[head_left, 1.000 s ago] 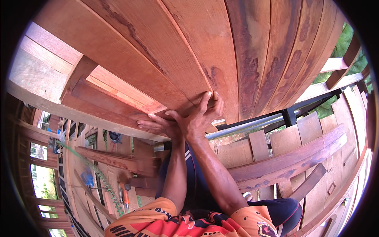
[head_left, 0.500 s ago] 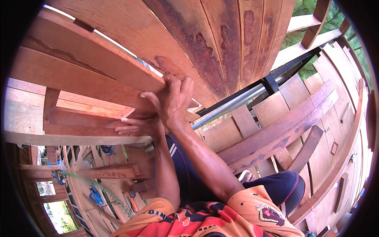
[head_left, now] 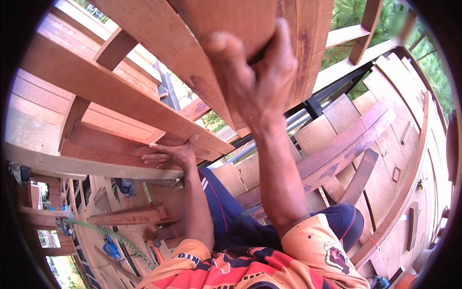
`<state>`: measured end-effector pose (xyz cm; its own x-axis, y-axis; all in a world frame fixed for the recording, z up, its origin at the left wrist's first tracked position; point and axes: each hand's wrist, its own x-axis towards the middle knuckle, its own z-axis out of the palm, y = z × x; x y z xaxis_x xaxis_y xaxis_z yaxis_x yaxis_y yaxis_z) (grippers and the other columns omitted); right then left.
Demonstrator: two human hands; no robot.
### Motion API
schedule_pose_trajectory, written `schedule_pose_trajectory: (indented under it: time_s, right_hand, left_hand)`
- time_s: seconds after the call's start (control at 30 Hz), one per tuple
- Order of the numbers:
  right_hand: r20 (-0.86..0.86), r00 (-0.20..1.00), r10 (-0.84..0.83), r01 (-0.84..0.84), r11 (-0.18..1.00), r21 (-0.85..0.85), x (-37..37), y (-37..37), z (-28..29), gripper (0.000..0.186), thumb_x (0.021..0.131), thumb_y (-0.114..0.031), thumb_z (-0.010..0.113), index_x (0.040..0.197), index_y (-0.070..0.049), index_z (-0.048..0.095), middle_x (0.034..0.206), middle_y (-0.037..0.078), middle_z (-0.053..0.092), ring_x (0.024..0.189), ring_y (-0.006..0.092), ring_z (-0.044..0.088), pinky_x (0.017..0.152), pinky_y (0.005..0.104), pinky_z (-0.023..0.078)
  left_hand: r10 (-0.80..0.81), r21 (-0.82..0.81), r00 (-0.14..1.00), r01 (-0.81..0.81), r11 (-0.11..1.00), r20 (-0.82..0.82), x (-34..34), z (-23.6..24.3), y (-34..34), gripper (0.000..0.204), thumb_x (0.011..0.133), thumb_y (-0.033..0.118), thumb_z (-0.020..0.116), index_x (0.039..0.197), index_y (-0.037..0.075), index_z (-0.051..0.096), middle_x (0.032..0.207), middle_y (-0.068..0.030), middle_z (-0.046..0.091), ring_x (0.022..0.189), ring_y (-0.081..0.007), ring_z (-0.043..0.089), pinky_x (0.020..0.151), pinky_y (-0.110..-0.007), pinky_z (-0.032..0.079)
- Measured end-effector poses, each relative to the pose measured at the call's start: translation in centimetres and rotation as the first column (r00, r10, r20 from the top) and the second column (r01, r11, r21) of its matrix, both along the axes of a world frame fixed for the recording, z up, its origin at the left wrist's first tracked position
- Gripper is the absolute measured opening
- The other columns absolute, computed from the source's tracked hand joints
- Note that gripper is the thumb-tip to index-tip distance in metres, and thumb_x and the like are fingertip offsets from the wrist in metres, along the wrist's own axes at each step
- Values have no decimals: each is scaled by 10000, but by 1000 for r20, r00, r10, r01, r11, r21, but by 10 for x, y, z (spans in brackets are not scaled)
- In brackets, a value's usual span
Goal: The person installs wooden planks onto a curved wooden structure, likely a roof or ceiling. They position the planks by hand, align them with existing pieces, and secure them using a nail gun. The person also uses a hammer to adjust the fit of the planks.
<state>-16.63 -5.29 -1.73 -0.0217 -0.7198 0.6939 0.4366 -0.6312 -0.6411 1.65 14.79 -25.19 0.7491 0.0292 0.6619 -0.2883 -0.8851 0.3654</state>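
My right hand (head_left: 257,79) is raised in front of me, its thumb and fingers closed around the near end of a reddish-brown wooden board (head_left: 236,21). The rest of that board runs out of the top of the picture. Lower and to the left, my left hand (head_left: 171,155) rests with fingers stretched out against a wooden frame piece (head_left: 103,144), and nothing shows in its grasp. Just beyond it, a long plank (head_left: 130,103) slants across the frame, its free end to the right of this hand.
Stained boards (head_left: 310,53) stand side by side at the upper right. Below them a curved, layered beam (head_left: 332,151) lies on floor planks (head_left: 390,130). At lower left are a green coiled hose (head_left: 115,231), a blue tool (head_left: 111,248) and loose timber (head_left: 127,215).
My right hand has moved up and away from the left one, carrying the board. A wide gap now shows behind the slanting plank. My left hand stays in nearly the same place.
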Motion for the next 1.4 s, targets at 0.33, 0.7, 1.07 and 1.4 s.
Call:
schedule_pose_trajectory:
  time_s: [0.33, 0.7, 1.07, 1.4]
  right_hand:
    - [-426, 819, -386, 500, 843, 197, -254, -187, 33, 671, 884, -575, 589, 972, 90, 572, 834, 245, 665, 819, 309, 673, 730, 417, 528]
    - [-994, 91, 60, 966, 237, 103, -521, 26, -295, 578, 942, -524, 568, 792, 34, 557, 672, 226, 530, 613, 279, 505, 615, 435, 423]
    - [-987, 99, 131, 958, 255, 130, -488, 36, -367, 511, 970, -384, 457, 1315, -24, 566, 1275, 211, 594, 1157, 334, 581, 962, 369, 467]
    - [-800, 579, 157, 121, 954, 275, -231, 10, -272, 413, 835, 32, 669, 1237, -1, 580, 1205, 174, 605, 1105, 299, 582, 930, 381, 482]
  left_hand:
    - [-90, 3, 960, 92, 996, 265, 8, -28, -13, 1609, 387, 909, 674, 1552, 87, -72, 1474, -436, -222, 1363, -648, -139, 991, -802, 87]
    - [-111, 100, 933, 81, 992, 343, 19, -10, 15, 1585, 430, 925, 634, 1543, 75, -107, 1464, -448, -219, 1347, -651, -174, 992, -799, 73]
    - [-36, 75, 949, 13, 997, 312, -1, 8, 2, 1622, 374, 948, 609, 1536, 121, -161, 1523, -384, -160, 1392, -612, -108, 1037, -769, 67]
    - [-122, 29, 956, 119, 992, 268, -7, -28, 7, 1559, 397, 956, 568, 1545, 171, -136, 1476, -399, -261, 1377, -604, -185, 995, -817, 11]
